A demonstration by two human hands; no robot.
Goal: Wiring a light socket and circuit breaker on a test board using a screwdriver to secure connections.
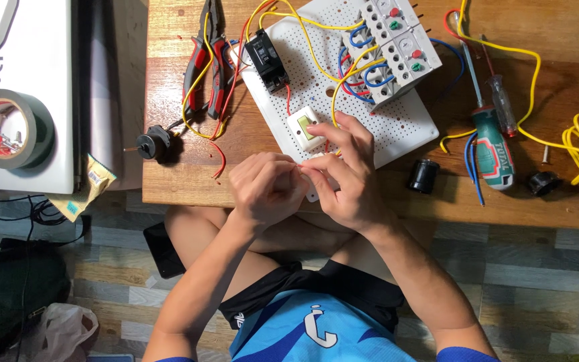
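**Both hands pinched on a small part at the near edge of the wiring board**

The left hand [266,188] and right hand [343,174] meet at the near edge of the white perforated board [397,124], fingertips pressed together on something small and pale; what it is stays hidden under the fingers. The right hand's forefinger reaches up beside the white switch [304,129], just far of the grip.

Judging by the board, much of the wiring looks done: the black breaker [266,60] at far left and the grey contactor blocks [397,43] at far right already carry yellow wires [303,23], blue and red ones too. The switch's own connections seem unfinished, with a loose red wire [219,161] lying left of the hands.

Around them on the wooden table [182,181]: red-handled pliers [202,67] far left, a green screwdriver [494,144] to the right, a black cylinder [424,175] near it, and green tape [11,129] well off left.
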